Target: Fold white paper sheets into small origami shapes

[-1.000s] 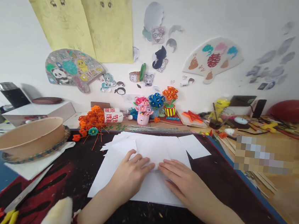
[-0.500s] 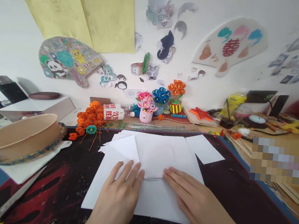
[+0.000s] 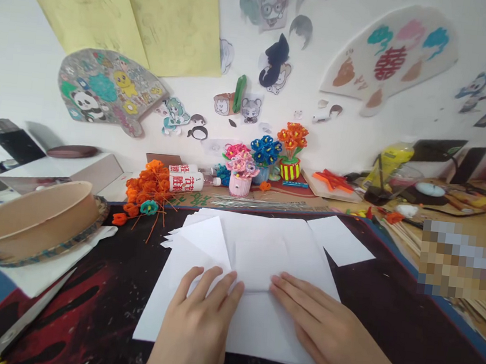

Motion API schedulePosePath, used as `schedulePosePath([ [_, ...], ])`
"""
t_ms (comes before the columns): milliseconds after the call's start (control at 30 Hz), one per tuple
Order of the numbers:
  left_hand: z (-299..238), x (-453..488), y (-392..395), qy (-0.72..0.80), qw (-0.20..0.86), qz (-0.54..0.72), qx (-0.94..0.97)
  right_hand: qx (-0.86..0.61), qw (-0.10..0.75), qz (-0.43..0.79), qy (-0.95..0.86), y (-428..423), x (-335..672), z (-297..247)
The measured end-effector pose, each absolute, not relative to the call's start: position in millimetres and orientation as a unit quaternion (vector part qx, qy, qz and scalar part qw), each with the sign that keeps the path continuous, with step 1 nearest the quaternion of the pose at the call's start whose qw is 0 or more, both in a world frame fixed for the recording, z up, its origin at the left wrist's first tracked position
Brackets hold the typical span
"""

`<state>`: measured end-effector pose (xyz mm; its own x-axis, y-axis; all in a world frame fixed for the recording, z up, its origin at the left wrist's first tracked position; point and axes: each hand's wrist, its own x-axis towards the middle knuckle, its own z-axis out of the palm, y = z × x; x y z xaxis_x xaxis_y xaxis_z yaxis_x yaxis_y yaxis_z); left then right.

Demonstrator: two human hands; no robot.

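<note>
A smaller piece of white paper (image 3: 260,262), apparently folded, lies on larger white sheets (image 3: 261,334) in front of me. Its near edge runs between my two hands. The fingers of my left hand (image 3: 202,322) are spread and slightly bent, with their tips at the lower left corner of this piece. My right hand (image 3: 327,327) lies with fingers stretched out and side by side, tips on its lower right edge. Beside my left fingertips is another small white sheet (image 3: 209,237). A separate white sheet (image 3: 343,240) rests at the far right of the stack.
Scissors (image 3: 23,324) and a round tan tray (image 3: 35,215) are on the left. Orange pipe-cleaner flowers (image 3: 149,186) and a white bottle (image 3: 186,182) lie behind the paper. Small flower pots (image 3: 240,184) stand by the wall. Thin sticks (image 3: 410,240) are at the right.
The camera view has shifted slightly, so the paper and both hands appear a little further right. Both hands stay at the small paper's near edge.
</note>
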<state>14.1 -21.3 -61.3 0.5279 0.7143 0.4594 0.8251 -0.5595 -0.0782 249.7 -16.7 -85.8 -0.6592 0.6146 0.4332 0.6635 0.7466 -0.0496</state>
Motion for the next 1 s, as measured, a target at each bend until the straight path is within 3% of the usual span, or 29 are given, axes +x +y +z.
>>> schedulePosePath([
  [1000, -59.4, 17.2, -23.1, -0.447, 0.165, -0.15, -0.866, -0.408, 0.213, 0.063, -0.886, -19.8, 253.6, -89.4],
])
